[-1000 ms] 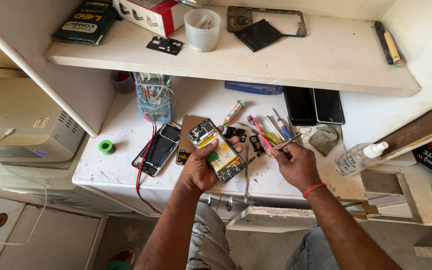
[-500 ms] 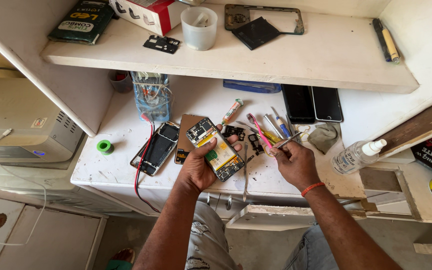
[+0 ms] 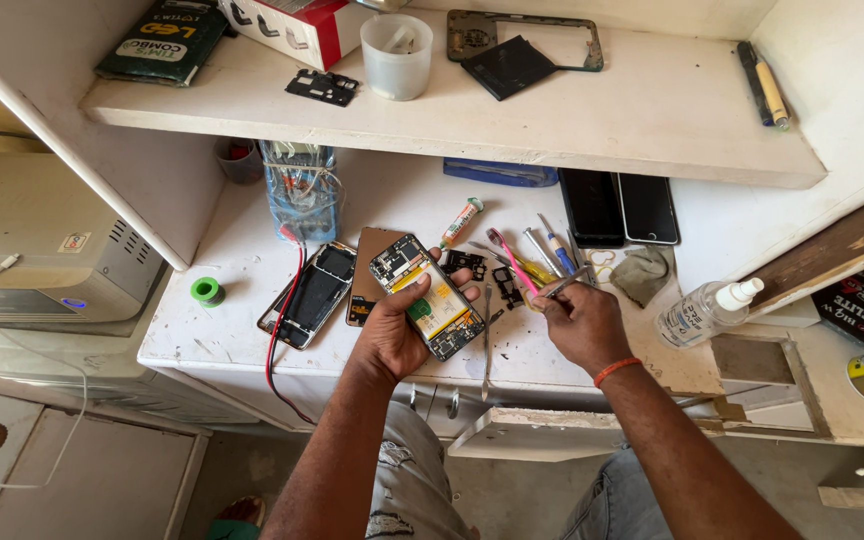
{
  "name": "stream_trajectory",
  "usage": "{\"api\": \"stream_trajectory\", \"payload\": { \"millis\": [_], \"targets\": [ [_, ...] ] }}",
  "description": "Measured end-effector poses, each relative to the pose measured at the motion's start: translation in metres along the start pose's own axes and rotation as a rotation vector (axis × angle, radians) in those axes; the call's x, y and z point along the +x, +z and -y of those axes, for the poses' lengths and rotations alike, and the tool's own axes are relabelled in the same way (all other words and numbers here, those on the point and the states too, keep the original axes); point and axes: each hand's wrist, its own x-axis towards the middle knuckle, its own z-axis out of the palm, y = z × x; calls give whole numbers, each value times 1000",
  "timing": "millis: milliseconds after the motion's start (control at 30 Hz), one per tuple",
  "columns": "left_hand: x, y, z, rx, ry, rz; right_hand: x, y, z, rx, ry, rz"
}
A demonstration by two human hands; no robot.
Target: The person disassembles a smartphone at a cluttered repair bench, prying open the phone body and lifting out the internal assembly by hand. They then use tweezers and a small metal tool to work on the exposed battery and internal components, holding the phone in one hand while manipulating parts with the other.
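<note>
White worktop [image 3: 252, 330], scuffed, under a white shelf [image 3: 652, 110]. Left hand [image 3: 392, 335] is clamped around an opened phone [image 3: 427, 295], back cover off, circuit boards and yellow battery showing; phone is held tilted just above the worktop, near its front edge. Right hand [image 3: 582, 325] is pinched closed on thin metal tweezers [image 3: 562, 285], tips apart from the phone.

Handling, judged: phone looks light and stiff but fragile with the insides bare; safest hold is by the long side rails, as gripped now, never on the boards.

Room: a 2nd opened phone [image 3: 310, 295] lies just left, with a red wire [image 3: 277, 350] running beside it off the front edge. Loose screwdrivers [image 3: 542, 250] and small parts crowd the space behind the hands. Clear bottle [image 3: 702, 312] stands well to the right. 2 dark phones [image 3: 617, 208] lie under the shelf. Open room is mostly along the front edge.
</note>
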Motion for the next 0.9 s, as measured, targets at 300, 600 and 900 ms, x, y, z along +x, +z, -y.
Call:
{"api": "stream_trajectory", "payload": {
  "millis": [300, 600, 900],
  "targets": [
    [1, -2, 1, -11, -1, 10, 8, -10, 12, -35, 4, 138],
    [1, -5, 1, -9, 0, 5, -17, -24, 20, 8, -192, 115],
    [0, -1, 0, -8, -6, -11, -30, -29, 17, -31, -315, 5]
  ]
}}
